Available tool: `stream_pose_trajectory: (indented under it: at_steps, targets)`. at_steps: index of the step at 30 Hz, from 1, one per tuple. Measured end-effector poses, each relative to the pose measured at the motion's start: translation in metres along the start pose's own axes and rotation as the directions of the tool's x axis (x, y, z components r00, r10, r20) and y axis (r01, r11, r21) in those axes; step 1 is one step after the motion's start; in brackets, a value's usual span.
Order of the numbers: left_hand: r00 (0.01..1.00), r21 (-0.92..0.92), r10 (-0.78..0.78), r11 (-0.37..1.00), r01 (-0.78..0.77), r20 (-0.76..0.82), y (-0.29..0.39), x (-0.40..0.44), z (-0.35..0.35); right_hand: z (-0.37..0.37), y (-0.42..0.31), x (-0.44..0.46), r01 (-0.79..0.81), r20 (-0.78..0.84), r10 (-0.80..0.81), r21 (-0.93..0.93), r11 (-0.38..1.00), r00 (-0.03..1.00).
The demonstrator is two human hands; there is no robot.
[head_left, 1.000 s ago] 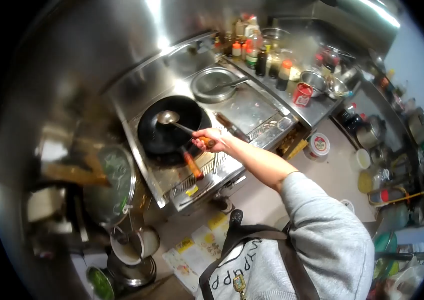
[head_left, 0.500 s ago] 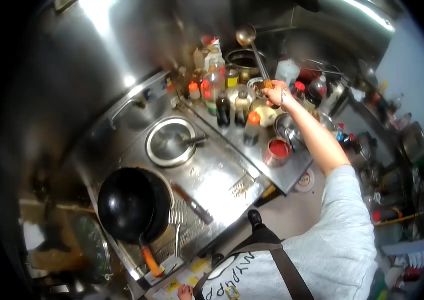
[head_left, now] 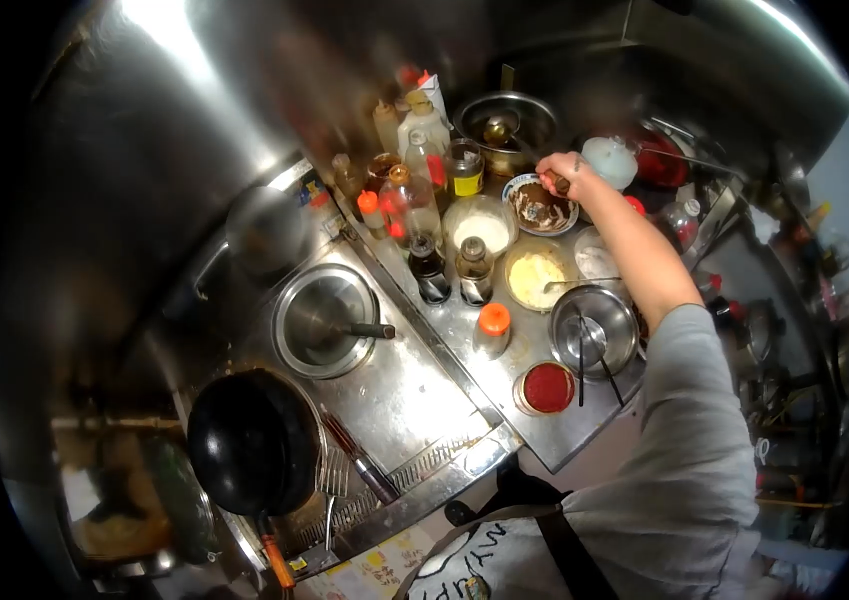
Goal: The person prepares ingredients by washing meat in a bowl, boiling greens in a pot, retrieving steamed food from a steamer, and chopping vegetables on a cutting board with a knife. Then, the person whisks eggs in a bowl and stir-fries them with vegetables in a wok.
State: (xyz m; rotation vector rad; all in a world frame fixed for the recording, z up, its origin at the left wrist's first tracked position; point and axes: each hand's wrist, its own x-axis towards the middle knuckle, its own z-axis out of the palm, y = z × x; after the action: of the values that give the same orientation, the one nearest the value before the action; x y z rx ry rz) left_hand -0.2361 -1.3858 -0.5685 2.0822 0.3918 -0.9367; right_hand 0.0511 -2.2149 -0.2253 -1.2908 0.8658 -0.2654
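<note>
My right hand (head_left: 562,170) is closed around the wooden handle of a ladle (head_left: 500,128), with my arm stretched out over the seasonings. The ladle's bowl is inside a metal pot (head_left: 466,116) at the back; whether it touches what is in the pot, I cannot tell. Just below my hand sits a bowl of dark brown paste with white patches (head_left: 534,208). Near it are a bowl of white seasoning (head_left: 482,232) and a bowl of yellow seasoning (head_left: 534,275). My left hand is out of view.
A black wok (head_left: 244,440) rests on the left of the steel counter, beside a fork (head_left: 332,480) and a brush-like tool (head_left: 359,460). A steel basin (head_left: 289,335) stands behind. Several bottles, a jar of red seasoning (head_left: 548,388) and a metal bowl (head_left: 619,318) crowd the right.
My right hand has lowered the ladle from above the seasonings into the pot. My left hand has left the view at the bottom. The view has shifted slightly.
</note>
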Motion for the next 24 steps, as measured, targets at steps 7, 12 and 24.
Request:
stream_pose_trajectory:
  at_steps: [7, 12, 24]
  targets:
    - [0.998, 0.054, 0.046, 0.997, -0.048, 0.035, -0.041, -0.010, 0.006, -0.035, -0.024, -0.060, -0.209, 0.231, 0.141, 0.303, 0.930, 0.963]
    - [0.983, 0.209, 0.169, 0.961, -0.181, 0.073, -0.061, 0.002, 0.022, -0.054, -0.011, -0.094, -0.350, 0.371, 0.174, 0.487, 0.800, 0.912]
    - [0.918, 0.271, 0.389, 0.894, -0.356, -0.080, -0.161, -0.021, 0.004, 0.033, -0.009, -0.357, 0.147, 0.394, -0.182, 0.117, 0.982, 0.901]
